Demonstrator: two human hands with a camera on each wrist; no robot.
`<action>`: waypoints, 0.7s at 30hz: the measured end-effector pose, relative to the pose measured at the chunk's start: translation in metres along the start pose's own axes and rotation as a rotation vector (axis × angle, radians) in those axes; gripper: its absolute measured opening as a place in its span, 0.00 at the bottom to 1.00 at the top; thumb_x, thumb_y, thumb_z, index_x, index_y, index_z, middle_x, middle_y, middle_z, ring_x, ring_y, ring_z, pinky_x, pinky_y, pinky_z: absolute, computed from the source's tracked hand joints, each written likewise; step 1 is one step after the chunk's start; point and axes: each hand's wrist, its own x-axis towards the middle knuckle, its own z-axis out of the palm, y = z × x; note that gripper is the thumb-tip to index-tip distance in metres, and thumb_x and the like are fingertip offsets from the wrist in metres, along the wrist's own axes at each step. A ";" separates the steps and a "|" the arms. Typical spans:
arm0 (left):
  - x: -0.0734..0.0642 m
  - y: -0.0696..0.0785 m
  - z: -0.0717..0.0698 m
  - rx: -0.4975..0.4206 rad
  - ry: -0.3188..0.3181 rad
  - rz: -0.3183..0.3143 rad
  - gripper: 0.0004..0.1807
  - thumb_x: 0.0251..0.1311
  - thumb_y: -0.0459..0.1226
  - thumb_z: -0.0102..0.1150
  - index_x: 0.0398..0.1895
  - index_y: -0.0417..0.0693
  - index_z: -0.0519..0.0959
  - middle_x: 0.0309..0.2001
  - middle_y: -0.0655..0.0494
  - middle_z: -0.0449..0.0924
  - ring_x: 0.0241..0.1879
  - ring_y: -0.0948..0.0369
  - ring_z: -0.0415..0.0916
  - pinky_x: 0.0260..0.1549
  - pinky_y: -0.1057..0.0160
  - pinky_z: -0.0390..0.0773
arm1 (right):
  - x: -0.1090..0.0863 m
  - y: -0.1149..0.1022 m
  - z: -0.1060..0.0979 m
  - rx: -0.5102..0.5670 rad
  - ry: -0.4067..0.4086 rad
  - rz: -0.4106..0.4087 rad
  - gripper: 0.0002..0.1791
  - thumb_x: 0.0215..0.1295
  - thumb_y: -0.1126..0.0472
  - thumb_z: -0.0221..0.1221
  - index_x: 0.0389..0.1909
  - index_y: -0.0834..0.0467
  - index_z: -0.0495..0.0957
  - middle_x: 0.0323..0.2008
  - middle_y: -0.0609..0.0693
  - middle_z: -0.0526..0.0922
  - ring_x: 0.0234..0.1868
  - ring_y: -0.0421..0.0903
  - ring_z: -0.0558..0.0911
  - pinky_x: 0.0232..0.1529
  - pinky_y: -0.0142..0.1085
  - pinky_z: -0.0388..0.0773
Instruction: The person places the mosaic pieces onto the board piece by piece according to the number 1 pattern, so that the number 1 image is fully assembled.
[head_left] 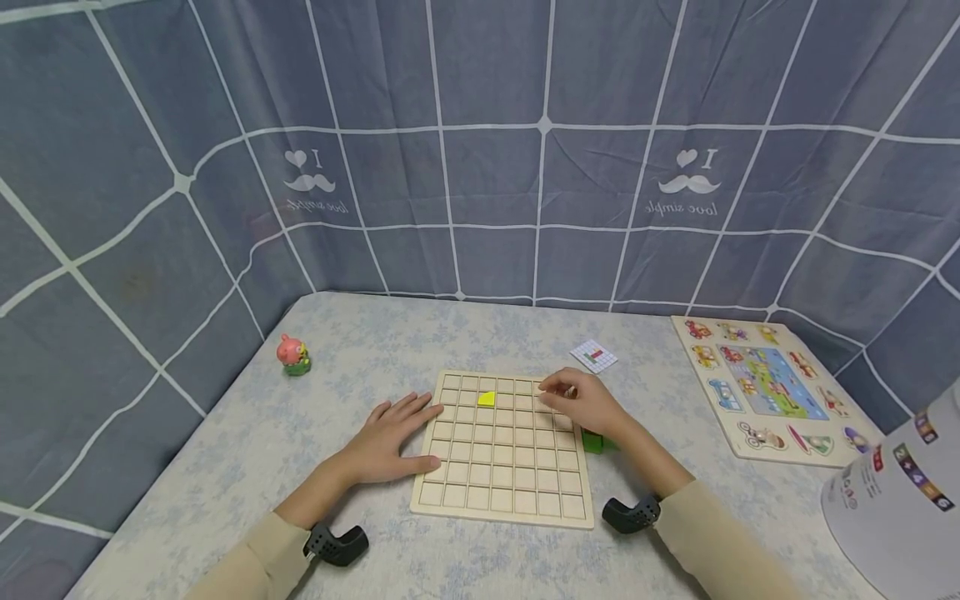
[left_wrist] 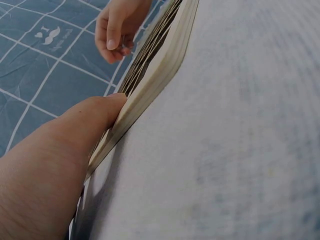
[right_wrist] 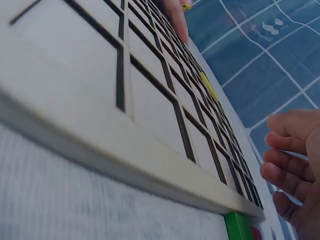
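The gridded board [head_left: 502, 477] lies on the bench [head_left: 367, 350] between my hands — wooden-looking, so I judge it stiff and light, best held by its rim. The yellow piece [head_left: 487, 399] in its far part looks hard; I'd pinch its edges. My left hand [head_left: 396, 442] is spread on the left rim; my right hand [head_left: 581, 402], loosely curled with nothing visible in it, is near the far right corner — a green block [head_left: 592, 442] sits just beside the right edge.
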 end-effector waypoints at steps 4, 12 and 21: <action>0.000 0.001 0.000 0.001 -0.002 -0.004 0.44 0.58 0.59 0.60 0.74 0.51 0.62 0.75 0.46 0.54 0.74 0.45 0.46 0.66 0.35 0.42 | -0.005 0.003 -0.007 -0.012 0.006 0.004 0.11 0.67 0.59 0.62 0.44 0.63 0.83 0.35 0.47 0.80 0.36 0.44 0.76 0.39 0.38 0.75; 0.000 0.001 0.000 0.001 0.000 -0.001 0.44 0.58 0.59 0.60 0.75 0.51 0.61 0.74 0.45 0.54 0.74 0.45 0.46 0.66 0.35 0.42 | -0.013 0.008 -0.021 -0.034 0.019 0.031 0.13 0.67 0.58 0.63 0.45 0.62 0.83 0.35 0.46 0.81 0.36 0.44 0.76 0.38 0.38 0.75; 0.001 0.000 0.001 0.009 0.009 0.008 0.43 0.60 0.60 0.58 0.74 0.50 0.62 0.74 0.44 0.55 0.73 0.43 0.47 0.64 0.33 0.43 | -0.021 0.018 -0.033 -0.061 0.060 0.053 0.11 0.66 0.59 0.62 0.43 0.62 0.83 0.33 0.47 0.81 0.35 0.44 0.77 0.37 0.39 0.75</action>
